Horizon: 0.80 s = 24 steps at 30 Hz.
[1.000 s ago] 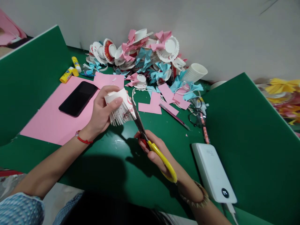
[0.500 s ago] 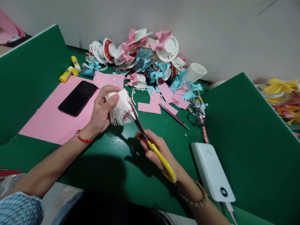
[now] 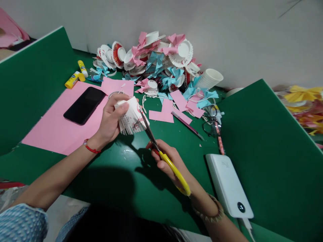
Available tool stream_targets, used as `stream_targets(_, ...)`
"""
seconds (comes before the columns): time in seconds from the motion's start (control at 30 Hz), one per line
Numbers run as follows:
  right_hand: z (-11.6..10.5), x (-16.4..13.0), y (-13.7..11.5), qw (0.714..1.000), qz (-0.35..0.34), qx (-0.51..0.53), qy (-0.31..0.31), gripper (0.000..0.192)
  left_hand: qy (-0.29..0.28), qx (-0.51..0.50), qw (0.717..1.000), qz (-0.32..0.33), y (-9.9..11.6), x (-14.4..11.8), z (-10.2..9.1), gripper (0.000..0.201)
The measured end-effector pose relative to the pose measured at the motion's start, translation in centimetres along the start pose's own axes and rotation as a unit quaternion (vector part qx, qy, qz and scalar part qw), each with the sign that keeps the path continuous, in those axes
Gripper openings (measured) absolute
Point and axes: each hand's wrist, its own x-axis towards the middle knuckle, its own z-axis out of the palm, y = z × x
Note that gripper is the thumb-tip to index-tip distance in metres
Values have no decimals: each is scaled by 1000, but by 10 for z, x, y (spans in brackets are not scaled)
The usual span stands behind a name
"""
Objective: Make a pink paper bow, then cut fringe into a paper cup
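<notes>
— Near the middle of the green table (image 3: 121, 188), what is each hand doing?
— The left hand (image 3: 111, 121) is wrapped around a white paper cup (image 3: 131, 116), held on its side just above the table; its wall is cut into thin strips that fan out. The right hand (image 3: 169, 161) is clenched through the yellow handles of the scissors (image 3: 161, 151), whose blades point far-left and meet the cup's fringed edge.
— And around them?
— A black phone (image 3: 84, 105) lies on a pink sheet (image 3: 50, 131) to the left. A white power bank (image 3: 228, 185) sits near right, glasses (image 3: 212, 124) beyond it. At the far side is a pile of cut cups and paper scraps (image 3: 156, 64), with two glue sticks (image 3: 75, 75) far left.
</notes>
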Motion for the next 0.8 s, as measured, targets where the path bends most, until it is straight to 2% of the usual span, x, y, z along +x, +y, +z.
stream_targets(0.57, 1, 0, -3, 1000, -10, -20, 14, 62, 14, -29, 999, -34, 1, -1, 2, 32)
stream_targets(0.8, 1, 0, -3, 1000, -3, -15, 17, 59, -4, -33, 999, -31, 0, -1, 2, 30)
